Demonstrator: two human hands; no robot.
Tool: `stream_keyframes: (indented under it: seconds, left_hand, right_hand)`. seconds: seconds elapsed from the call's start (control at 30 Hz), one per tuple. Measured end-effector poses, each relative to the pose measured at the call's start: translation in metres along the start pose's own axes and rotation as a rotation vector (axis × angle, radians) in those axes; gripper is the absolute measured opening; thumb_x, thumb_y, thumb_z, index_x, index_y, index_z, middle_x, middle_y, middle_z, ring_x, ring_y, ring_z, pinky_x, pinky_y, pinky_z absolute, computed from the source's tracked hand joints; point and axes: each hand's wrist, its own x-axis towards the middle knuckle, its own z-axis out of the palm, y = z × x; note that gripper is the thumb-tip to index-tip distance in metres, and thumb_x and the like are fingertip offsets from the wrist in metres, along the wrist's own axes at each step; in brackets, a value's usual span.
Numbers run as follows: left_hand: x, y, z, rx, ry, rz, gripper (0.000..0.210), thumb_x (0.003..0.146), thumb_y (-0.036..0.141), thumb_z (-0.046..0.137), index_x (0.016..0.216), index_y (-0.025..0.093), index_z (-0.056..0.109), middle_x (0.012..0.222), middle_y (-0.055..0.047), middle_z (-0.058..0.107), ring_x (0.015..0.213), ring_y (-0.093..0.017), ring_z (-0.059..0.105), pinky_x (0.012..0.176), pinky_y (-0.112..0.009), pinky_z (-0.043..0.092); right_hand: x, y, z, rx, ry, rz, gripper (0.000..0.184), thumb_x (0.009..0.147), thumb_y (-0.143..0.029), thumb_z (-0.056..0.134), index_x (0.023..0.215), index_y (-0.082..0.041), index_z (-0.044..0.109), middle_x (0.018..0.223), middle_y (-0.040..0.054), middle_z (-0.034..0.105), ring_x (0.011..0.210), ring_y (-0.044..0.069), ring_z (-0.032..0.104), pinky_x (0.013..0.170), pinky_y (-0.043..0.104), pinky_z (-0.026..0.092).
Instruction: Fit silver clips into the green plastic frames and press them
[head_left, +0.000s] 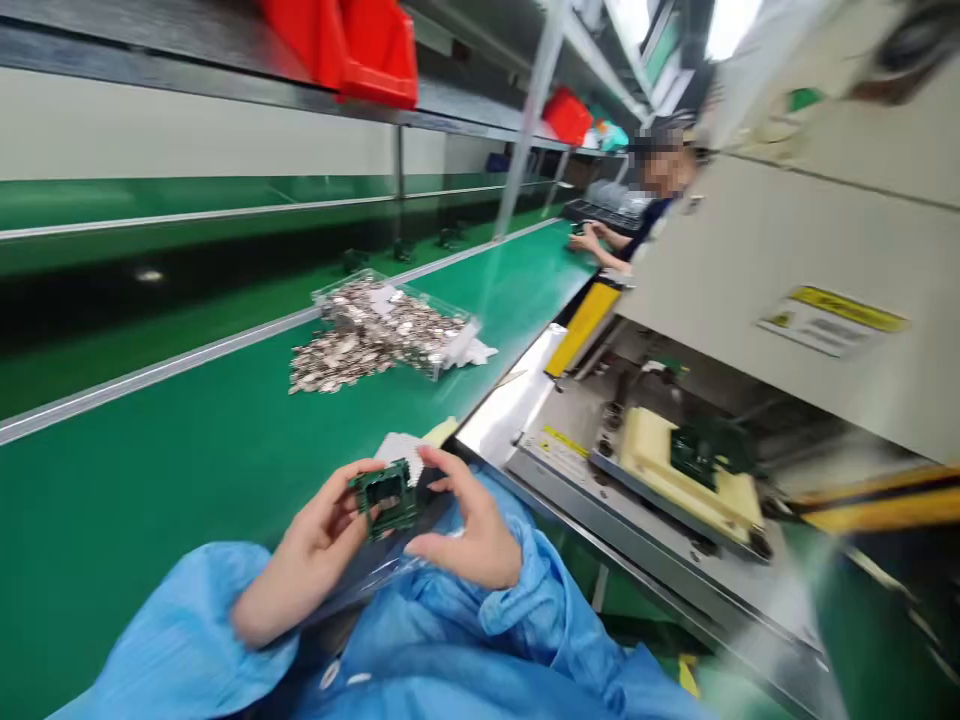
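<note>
The bare left hand is pinching a small, square, dark-green openwork frame; the bare right hand is hovering just beside it, fingers spread. Checking is seemingly underway, the next move probably calling for a steady left grip. Beyond, small silvery metal pieces are lying on the flat green worktop.

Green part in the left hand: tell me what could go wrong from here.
The green part could slip, since only the left hand clearly grips it, while the right hand stands open. Loose metal pieces lie heaped on the green bench ahead; a blue sleeve might scatter some.
</note>
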Motion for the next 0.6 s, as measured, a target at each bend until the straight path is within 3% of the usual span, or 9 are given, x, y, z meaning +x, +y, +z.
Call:
stream_keyframes:
  seconds: [0.07, 0.17, 0.27, 0.33, 0.4, 0.5, 0.53, 0.6]
  left_hand:
    - [0.005, 0.010, 0.004, 0.096, -0.095, 0.007, 0.042, 0.086, 0.045, 0.058, 0.121, 0.023, 0.052, 0.119, -0.010, 0.063, 0.106, -0.024, 0.064, 0.084, -0.027, 0.055]
    - [0.025, 0.029, 0.022, 0.084, -0.336, 0.025, 0.045, 0.086, 0.044, 0.058, 0.127, 0.027, 0.051, 0.126, -0.009, 0.061, 0.112, -0.027, 0.062, 0.088, -0.031, 0.055]
    - [0.054, 0.060, 0.059, 0.029, -0.688, 0.018, 0.055, 0.087, 0.041, 0.058, 0.138, 0.029, 0.041, 0.127, -0.009, 0.062, 0.114, -0.028, 0.061, 0.097, -0.039, 0.052]
    - [0.077, 0.084, 0.094, 0.100, -0.832, 0.098, 0.057, 0.086, 0.039, 0.059, 0.139, 0.027, 0.040, 0.128, -0.010, 0.061, 0.118, -0.027, 0.058, 0.100, -0.041, 0.050]
    - [0.102, 0.102, 0.135, 0.229, -0.825, 0.290, 0.055, 0.084, 0.039, 0.061, 0.134, 0.024, 0.047, 0.132, -0.010, 0.058, 0.123, -0.027, 0.055, 0.103, -0.040, 0.047]
    - [0.135, 0.115, 0.205, 0.340, -0.671, 0.574, 0.064, 0.077, 0.042, 0.067, 0.133, 0.017, 0.048, 0.140, -0.014, 0.050, 0.130, -0.031, 0.047, 0.110, -0.045, 0.038]
    - [0.144, 0.117, 0.226, 0.343, -0.641, 0.602, 0.070, 0.074, 0.042, 0.070, 0.134, 0.015, 0.047, 0.141, -0.016, 0.049, 0.131, -0.033, 0.045, 0.111, -0.047, 0.036]
    - [0.157, 0.118, 0.262, 0.312, -0.622, 0.578, 0.076, 0.069, 0.041, 0.074, 0.134, 0.012, 0.047, 0.137, -0.019, 0.053, 0.128, -0.036, 0.048, 0.110, -0.051, 0.036]
  right_hand:
    - [-0.006, -0.014, -0.019, -0.075, -0.019, -0.131, 0.078, 0.070, -0.050, 0.080, 0.137, -0.024, 0.048, 0.131, 0.0110, 0.056, 0.119, 0.026, 0.053, 0.098, 0.038, 0.046]
    - [-0.022, -0.037, -0.050, -0.175, 0.096, -0.273, 0.070, 0.068, -0.049, 0.082, 0.128, -0.024, 0.056, 0.117, 0.0095, 0.064, 0.107, 0.025, 0.060, 0.096, 0.038, 0.047]
    - [-0.057, -0.057, -0.085, -0.243, 0.275, -0.271, 0.067, 0.068, -0.053, 0.080, 0.124, -0.024, 0.059, 0.112, 0.0099, 0.065, 0.103, 0.027, 0.061, 0.093, 0.040, 0.048]
    - [-0.089, -0.067, -0.112, -0.258, 0.450, -0.252, 0.065, 0.071, -0.057, 0.075, 0.124, -0.022, 0.059, 0.114, 0.0114, 0.063, 0.106, 0.030, 0.060, 0.094, 0.043, 0.048]
    - [-0.121, -0.072, -0.142, -0.259, 0.733, -0.265, 0.063, 0.074, -0.053, 0.073, 0.126, -0.021, 0.056, 0.119, 0.0122, 0.061, 0.109, 0.030, 0.059, 0.094, 0.044, 0.048]
    - [-0.154, -0.075, -0.187, -0.301, 1.207, -0.315, 0.055, 0.076, -0.037, 0.075, 0.124, -0.020, 0.055, 0.120, 0.0105, 0.060, 0.112, 0.026, 0.058, 0.096, 0.043, 0.046]
    - [-0.159, -0.076, -0.201, -0.328, 1.310, -0.313, 0.053, 0.074, -0.034, 0.076, 0.121, -0.019, 0.056, 0.120, 0.0103, 0.060, 0.112, 0.026, 0.057, 0.097, 0.043, 0.045]
    - [-0.163, -0.078, -0.224, -0.396, 1.388, -0.262, 0.051, 0.071, -0.031, 0.078, 0.116, -0.017, 0.057, 0.116, 0.0116, 0.062, 0.111, 0.026, 0.057, 0.095, 0.044, 0.046]
